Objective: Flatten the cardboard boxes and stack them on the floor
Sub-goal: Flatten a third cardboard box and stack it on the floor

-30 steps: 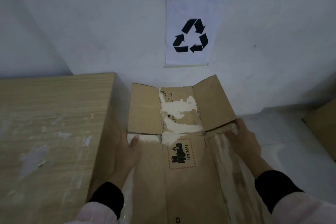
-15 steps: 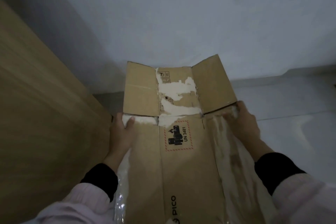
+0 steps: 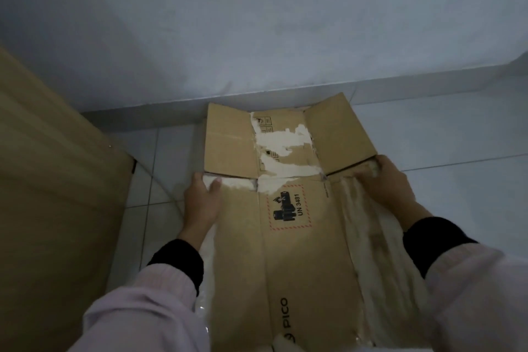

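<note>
I hold the flattened box (image 3: 288, 208) low over the floor (image 3: 443, 134) by the wall, left hand (image 3: 201, 198) and right hand (image 3: 388, 183) each clamped on a side edge; laying it down remains.

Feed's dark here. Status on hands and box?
Left hand, right hand grip flattened box edges. Held low over tiled floor. Nothing underneath visible.

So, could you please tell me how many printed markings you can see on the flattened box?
2 clear ones on the flattened box: the UN 3481 battery label mid-panel, and the PICO logo nearer the person. Small symbols by the torn patch are too faint to count.
</note>
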